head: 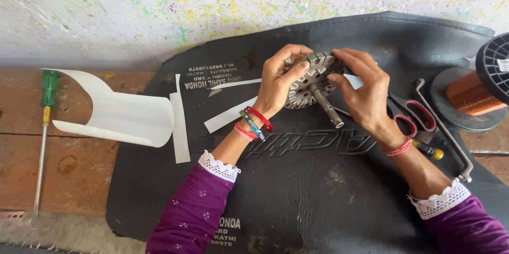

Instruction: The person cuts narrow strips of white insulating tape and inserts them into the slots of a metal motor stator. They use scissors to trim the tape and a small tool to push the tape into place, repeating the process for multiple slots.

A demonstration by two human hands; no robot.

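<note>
Both hands on one part. Left hand (pixel 280 79) curled around the left rim of a round slotted metal motor core (pixel 312 82), fingers over the top edge, thumb on the near face: closed grasp, not flat. Right hand (pixel 363 92) holds the right rim, fingers bent over the top, thumb tip pressing near the hub. Core is lifted a little above the black mat (pixel 297 190), tilted so its face and steel shaft (pixel 326 107) point toward the camera and down-right.

Progress, judged from the look of it: slots around the core appear bare, no copper wire visible in them, and I cannot tell if any paper liner sits in a slot. So winding looks not started; slot prep seems to be the stage at most. Cut white paper strips (pixel 230 113) lie on the mat just left of the left hand, one more long strip (pixel 180 127) at the mat's left edge, so some paper cutting is done.

Outward: curled white paper sheet (pixel 119 113) on the table (pixel 74 169) left of the mat, green-handled screwdriver (pixel 45 127) further left. Right of the right hand, red-handled scissors (pixel 411 113), a bent metal rod (pixel 442 129), and a spool of copper wire (pixel 477 92) at the far right, apart from both hands.
</note>
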